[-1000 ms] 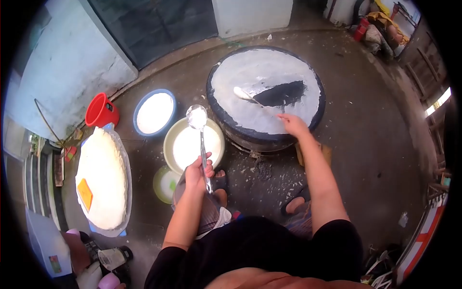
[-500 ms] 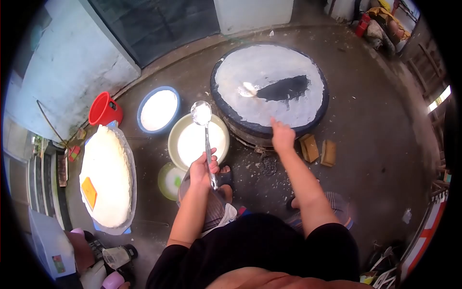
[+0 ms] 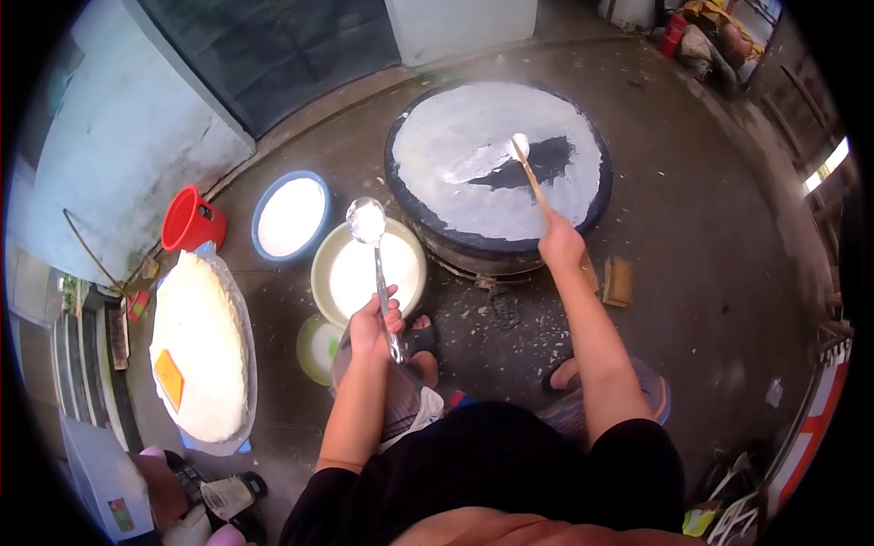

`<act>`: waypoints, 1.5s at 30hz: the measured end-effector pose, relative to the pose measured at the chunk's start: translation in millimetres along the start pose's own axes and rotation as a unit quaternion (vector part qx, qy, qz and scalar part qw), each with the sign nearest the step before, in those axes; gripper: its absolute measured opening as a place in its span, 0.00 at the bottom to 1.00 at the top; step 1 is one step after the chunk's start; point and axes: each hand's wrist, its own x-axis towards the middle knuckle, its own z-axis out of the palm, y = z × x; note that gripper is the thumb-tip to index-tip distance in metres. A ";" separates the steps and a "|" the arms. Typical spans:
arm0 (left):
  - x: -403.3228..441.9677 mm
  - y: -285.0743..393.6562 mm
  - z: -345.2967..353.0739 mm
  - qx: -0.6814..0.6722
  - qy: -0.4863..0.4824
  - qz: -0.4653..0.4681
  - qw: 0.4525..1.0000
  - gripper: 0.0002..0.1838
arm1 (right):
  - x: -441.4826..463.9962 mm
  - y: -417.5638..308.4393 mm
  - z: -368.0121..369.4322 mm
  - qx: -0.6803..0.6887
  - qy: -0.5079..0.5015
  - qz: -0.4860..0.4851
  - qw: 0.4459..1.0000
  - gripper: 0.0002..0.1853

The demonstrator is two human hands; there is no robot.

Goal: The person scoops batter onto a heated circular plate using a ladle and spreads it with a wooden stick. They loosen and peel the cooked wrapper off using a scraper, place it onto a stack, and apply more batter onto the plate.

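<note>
My left hand (image 3: pixel 373 329) is closed around the handle of a metal ladle (image 3: pixel 379 264). The ladle's white-coated bowl is raised over a cream-coloured basin (image 3: pixel 319 296) of white liquid. In my right hand (image 3: pixel 562 244) is a thin wooden stick-like spreader (image 3: pixel 533 187), with a white lump at its far end. That end touches or hovers just over a large round black griddle (image 3: pixel 393 177); which one, I cannot tell. A thin white batter layer (image 3: pixel 451 132) covers most of the griddle, around an irregular dark bare patch (image 3: pixel 551 157).
Left of the basin are a blue basin (image 3: pixel 258 217) of white stuff, a red bucket (image 3: pixel 185 223) and a white pile (image 3: pixel 200 314) with an orange flat piece (image 3: pixel 168 378). A green bowl (image 3: pixel 306 357) is near my foot. A brick (image 3: pixel 618 280) lies beside the griddle.
The spreader's white end has moved right and slightly up across the griddle, and my right hand has shifted right. White batter now covers part of the dark patch's left side. The ladle stays raised.
</note>
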 end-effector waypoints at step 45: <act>7.1 0.0 -0.7 0.010 -0.027 -0.015 0.999 0.18 | 48.5 123.2 25.8 0.253 -0.075 0.067 0.962 0.15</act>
